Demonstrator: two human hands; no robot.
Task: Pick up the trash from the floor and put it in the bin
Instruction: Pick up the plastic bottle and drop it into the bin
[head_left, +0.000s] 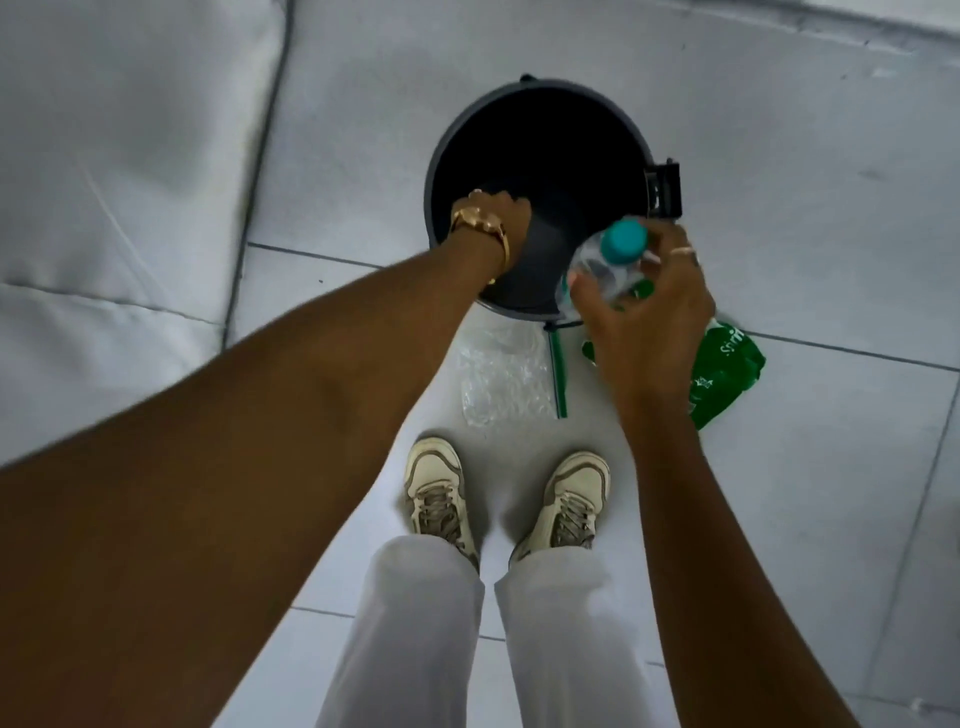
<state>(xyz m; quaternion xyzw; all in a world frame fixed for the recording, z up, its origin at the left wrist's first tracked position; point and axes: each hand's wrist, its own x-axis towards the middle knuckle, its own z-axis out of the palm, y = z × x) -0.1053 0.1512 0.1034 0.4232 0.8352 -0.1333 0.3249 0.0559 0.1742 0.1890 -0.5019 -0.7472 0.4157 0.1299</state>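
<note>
A round dark grey bin (587, 98) stands on the white tiled floor ahead of my feet. My left hand (506, 210), with a gold watch at the wrist, reaches down inside the bin's mouth; its fingers are hidden in the dark interior. My right hand (652, 306) grips a clear plastic bottle (597, 265) with a teal cap, held over the bin's near right rim. On the floor in front of the bin lie a crumpled clear plastic bag (501, 376), a green strip (558, 374) and a green Sprite wrapper (727, 371).
A grey cushioned sofa (119, 156) fills the left side, close to the bin. A black pedal bracket (665, 189) sticks out of the bin's right side. My two cream sneakers (439, 493) stand just behind the trash on the tiles.
</note>
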